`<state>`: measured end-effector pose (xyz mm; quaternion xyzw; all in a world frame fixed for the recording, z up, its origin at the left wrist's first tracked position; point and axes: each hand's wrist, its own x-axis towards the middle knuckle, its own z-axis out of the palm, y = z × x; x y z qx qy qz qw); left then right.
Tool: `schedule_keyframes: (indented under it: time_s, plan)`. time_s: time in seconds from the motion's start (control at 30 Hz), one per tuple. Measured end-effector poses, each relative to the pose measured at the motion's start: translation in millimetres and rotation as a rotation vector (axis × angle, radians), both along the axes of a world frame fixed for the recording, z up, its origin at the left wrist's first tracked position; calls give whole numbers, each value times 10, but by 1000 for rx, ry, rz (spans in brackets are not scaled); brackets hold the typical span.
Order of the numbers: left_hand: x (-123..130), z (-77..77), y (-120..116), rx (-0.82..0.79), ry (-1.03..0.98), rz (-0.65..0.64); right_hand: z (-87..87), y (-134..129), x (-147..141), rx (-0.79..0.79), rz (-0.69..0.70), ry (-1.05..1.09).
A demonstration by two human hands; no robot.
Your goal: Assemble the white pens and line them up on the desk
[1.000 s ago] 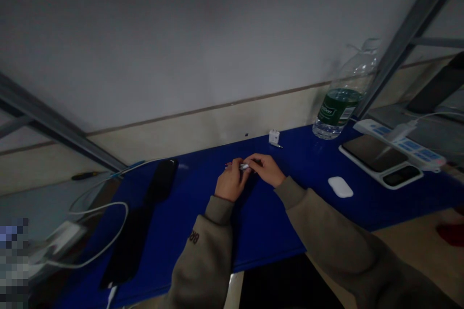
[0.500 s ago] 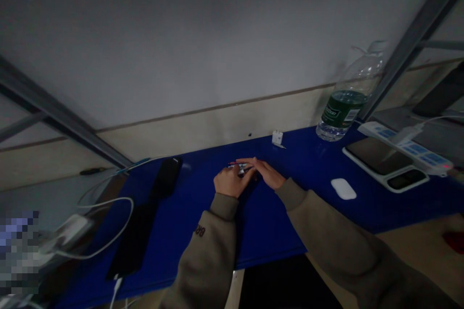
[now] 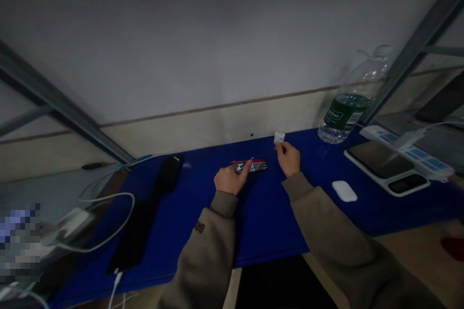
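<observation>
Right hand (image 3: 288, 159) has parted from the left and gone toward the far edge of the blue worktop (image 3: 261, 222). Its fingertips now pinch a small white charger plug (image 3: 279, 137), though whether the plug is lifted clear cannot be told. Left hand (image 3: 231, 179) lies low and relaxed, not clenched, fingers draped over the left end of a bundle of slim red-and-white pens (image 3: 253, 166). Bundle lies flat, long axis running nearly side to side across the worktop, extending rightward from the left hand. Left hand is the nearer and touches it; right hand sits just past the bundle's right end, apart from it.
</observation>
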<state>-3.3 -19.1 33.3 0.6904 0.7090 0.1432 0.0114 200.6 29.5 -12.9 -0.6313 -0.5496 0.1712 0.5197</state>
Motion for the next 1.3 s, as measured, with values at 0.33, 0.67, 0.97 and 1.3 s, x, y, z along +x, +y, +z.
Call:
schedule_keyframes:
  time_s: [0.33,0.67,0.97,1.3]
  plan:
    - [22,19,-23,-12,-7,-23,-232,55,124,-208,-353,-531]
    - [29,32,-36,-30,-35,-64,-266,110,116,-139,-126,-377]
    - [-20,26,5,-33,5,1,32,36,-153,60,418,449]
    - [-25,28,19,-36,5,3,188,-100,-223,41,467,531]
